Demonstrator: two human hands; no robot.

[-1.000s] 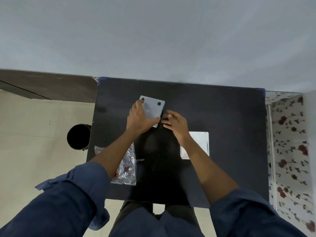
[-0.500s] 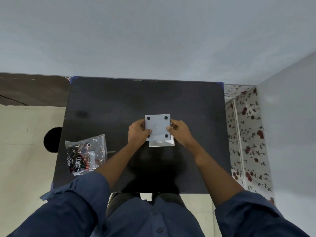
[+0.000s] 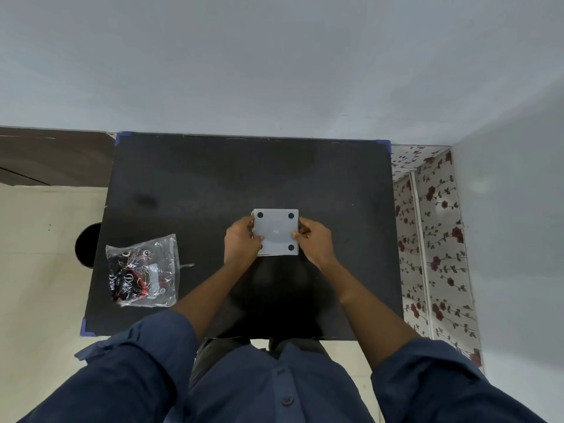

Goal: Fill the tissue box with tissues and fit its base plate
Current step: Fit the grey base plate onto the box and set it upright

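The base plate [image 3: 276, 232] now sits squarely over the tissue box [image 3: 274, 254], covering almost all of it, where half a second ago the box showed below.

Square matte black table [image 3: 213, 178] with blue corner guards against plain pale grey wall [image 3: 274, 62]. Cream tiled floor [image 3: 36, 270] left, dark brown wooden panel [image 3: 52, 157] beyond. White rose-patterned wallpaper [image 3: 436, 239] right.

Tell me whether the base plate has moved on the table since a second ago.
Yes. The base plate has shifted from the table's far-left-of-centre area toward the near middle, and both hands now hold it over the tissue box.
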